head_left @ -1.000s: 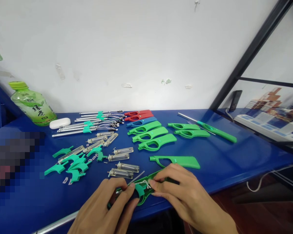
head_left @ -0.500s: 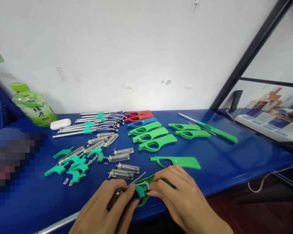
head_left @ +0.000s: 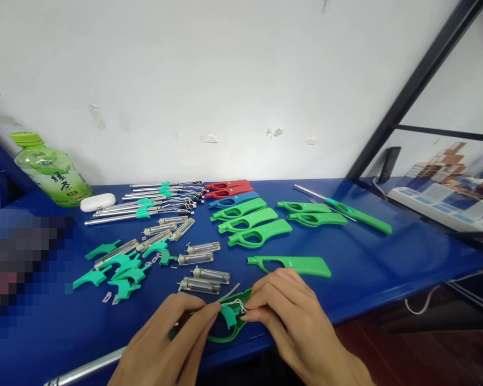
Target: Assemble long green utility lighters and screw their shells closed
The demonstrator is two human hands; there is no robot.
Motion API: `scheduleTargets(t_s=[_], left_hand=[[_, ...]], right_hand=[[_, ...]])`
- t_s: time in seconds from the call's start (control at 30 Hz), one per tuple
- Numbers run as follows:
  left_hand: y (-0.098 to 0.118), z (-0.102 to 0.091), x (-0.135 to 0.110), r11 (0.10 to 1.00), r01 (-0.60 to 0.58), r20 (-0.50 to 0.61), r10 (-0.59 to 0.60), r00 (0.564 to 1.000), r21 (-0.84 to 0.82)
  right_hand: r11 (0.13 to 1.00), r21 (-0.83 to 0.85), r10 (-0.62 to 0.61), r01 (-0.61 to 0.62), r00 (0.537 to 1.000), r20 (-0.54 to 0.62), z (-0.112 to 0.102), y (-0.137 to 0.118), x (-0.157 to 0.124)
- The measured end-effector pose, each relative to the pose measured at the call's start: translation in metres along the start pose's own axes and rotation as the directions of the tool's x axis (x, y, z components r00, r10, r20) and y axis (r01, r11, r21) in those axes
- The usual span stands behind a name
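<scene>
An open green lighter shell half [head_left: 225, 339] lies at the table's front edge between my hands. A teal trigger [head_left: 228, 316] sits in it, with thin white wires [head_left: 235, 302] looping above. My left hand [head_left: 171, 335] is closed, its thumb and forefinger pinched at the left end of the wires. My right hand [head_left: 293, 319] pinches the wires' right end, where a small dark part shows; its fingertips hide most of that part. A silver metal tube [head_left: 88, 367] sticks out leftward from under my left hand. A thin clear tube [head_left: 230, 292] pokes up behind the shell.
Clear fuel tanks [head_left: 200, 285] and loose teal triggers [head_left: 124, 268] lie to the left. Behind are metal rods with wires [head_left: 145, 206], an earbud case [head_left: 97, 202] and a green bottle [head_left: 52, 171]. Green shells [head_left: 261, 233] and a long lighter [head_left: 360, 215] lie to the right.
My left hand has shifted slightly left, and its fingers have drawn back from the trigger, which shows more. The right hand stays at the wires. The view has shifted a little.
</scene>
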State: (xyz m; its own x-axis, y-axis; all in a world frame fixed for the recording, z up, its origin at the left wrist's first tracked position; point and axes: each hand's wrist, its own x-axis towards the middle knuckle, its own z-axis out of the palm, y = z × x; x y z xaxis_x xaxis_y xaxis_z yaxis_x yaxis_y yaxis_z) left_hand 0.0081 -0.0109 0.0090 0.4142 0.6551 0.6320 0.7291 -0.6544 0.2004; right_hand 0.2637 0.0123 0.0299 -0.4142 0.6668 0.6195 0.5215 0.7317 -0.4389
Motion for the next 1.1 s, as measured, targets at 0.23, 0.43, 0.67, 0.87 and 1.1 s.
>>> scheduleTargets(t_s=[0.23,0.43,0.67,0.87,1.1], left_hand=[[-0.0078,-0.0029,-0.0010,0.999,-0.018,0.041,0.016,0.999,0.049],[-0.0088,0.0005,-0.0034,0.996,-0.020,0.044,0.016,0.999,0.084],[-0.0081,-0.0007,-0.0076,0.995,-0.029,0.052,0.024,0.998,0.094],[-0.0071,-0.0033,-0.0045,0.996,-0.023,0.042,0.019,0.999,0.087],[-0.0062,-0.0040,0.0000,0.997,-0.033,0.052,0.029,0.998,0.077]], right_hand=[[0.999,0.028,0.021,-0.022,0.999,0.047,-0.0059,0.0009,-0.0008],[1.000,0.006,0.001,-0.001,1.000,0.029,-0.0052,0.0012,-0.0013],[1.000,0.009,0.020,-0.020,0.999,0.047,-0.0062,0.0021,-0.0009],[0.998,0.044,0.047,-0.050,0.997,0.059,-0.0076,0.0024,0.0000],[1.000,-0.002,0.016,-0.016,1.000,0.021,-0.0074,0.0002,-0.0001]])
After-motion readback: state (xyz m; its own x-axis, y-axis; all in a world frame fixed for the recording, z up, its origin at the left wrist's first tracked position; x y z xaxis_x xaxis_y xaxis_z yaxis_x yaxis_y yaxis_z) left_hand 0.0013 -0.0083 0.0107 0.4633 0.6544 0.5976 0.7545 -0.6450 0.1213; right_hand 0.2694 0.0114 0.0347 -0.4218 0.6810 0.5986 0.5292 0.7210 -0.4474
